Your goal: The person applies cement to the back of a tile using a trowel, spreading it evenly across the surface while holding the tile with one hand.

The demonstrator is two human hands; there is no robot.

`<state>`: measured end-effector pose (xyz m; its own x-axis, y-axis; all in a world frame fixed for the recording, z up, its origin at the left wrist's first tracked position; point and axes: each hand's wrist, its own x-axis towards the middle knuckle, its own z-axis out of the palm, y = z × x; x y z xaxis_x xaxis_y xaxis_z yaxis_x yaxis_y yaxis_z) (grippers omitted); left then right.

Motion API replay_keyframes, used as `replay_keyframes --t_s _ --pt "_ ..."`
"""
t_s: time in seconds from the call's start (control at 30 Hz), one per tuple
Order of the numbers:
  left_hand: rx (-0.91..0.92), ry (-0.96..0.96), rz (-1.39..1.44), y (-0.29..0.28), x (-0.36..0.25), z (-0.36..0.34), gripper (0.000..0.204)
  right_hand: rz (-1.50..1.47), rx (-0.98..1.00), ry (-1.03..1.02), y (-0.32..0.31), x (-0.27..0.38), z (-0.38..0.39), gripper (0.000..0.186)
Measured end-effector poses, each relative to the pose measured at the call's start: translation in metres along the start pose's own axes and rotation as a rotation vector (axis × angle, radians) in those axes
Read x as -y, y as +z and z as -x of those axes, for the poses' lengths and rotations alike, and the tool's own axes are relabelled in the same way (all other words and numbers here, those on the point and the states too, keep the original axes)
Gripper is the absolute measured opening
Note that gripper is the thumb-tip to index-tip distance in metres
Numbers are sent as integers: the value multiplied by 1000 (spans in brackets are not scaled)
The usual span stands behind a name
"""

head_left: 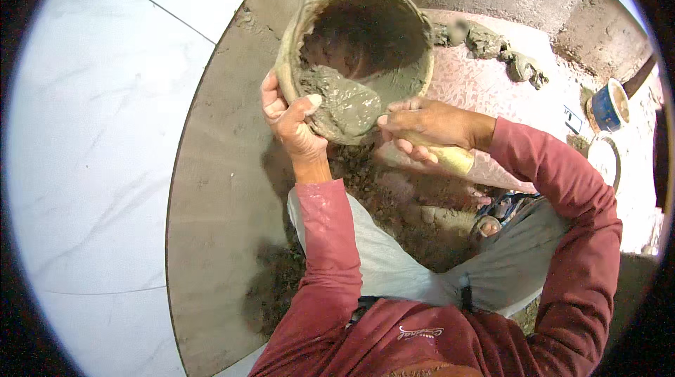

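Closest to the camera, the person's red sleeves and grey trousers [394,264] fill the lower edge, with a sandalled foot [492,219] resting on loose dirt and rubble on the floor. Above the knees, the left hand [292,120] is clenched on the near rim of a mortar-crusted bucket [358,53], thumb hooked over the edge and fingers wrapped beneath, holding it tilted so its mouth faces the camera. The right hand [425,127] is closed around the pale yellow wooden handle [450,157] of a trowel, whose blade [351,106] is buried under a lump of wet grey mortar at the bucket's lower lip, just between the two hands. More mortar smears the bucket's inner wall, and its deep interior is in shadow. To the left lies a broad expanse of white marbled tiles [105,152], meeting a bare grey cement bed [218,187] along a curved line. Beyond the bucket, lumps of grey mortar [503,53] sit on a pinkish patterned floor [485,85]. Farthest right, a small blue tub [606,106] stands near a round white dish [605,159], well apart from the hands.
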<state>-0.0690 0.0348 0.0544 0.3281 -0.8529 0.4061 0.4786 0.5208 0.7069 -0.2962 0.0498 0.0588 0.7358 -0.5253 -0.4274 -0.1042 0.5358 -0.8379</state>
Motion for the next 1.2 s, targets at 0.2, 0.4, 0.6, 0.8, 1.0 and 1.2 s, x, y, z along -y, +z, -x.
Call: replay_keyframes --t_s 0.2,0.4,0.6,0.8,1.0,1.2 --pt "-31 12 31 13 15 -1 61 -250 105 -60 -7 13 0 37" --pt "-160 -33 72 -17 12 -16 59 349 -261 -216 -14 44 57 36" --pt "-269 -70 124 -34 10 -19 66 1435 -875 -502 -94 -27 144 28" --pt "-298 -93 163 -38 6 -22 67 1522 -1154 -75 -141 -101 177 21" --pt "-224 -76 80 -30 16 -20 70 1433 -1002 -123 -102 -15 158 29" --pt "-112 -76 -2 -1 33 -18 59 1437 -561 -159 -70 96 87 40"
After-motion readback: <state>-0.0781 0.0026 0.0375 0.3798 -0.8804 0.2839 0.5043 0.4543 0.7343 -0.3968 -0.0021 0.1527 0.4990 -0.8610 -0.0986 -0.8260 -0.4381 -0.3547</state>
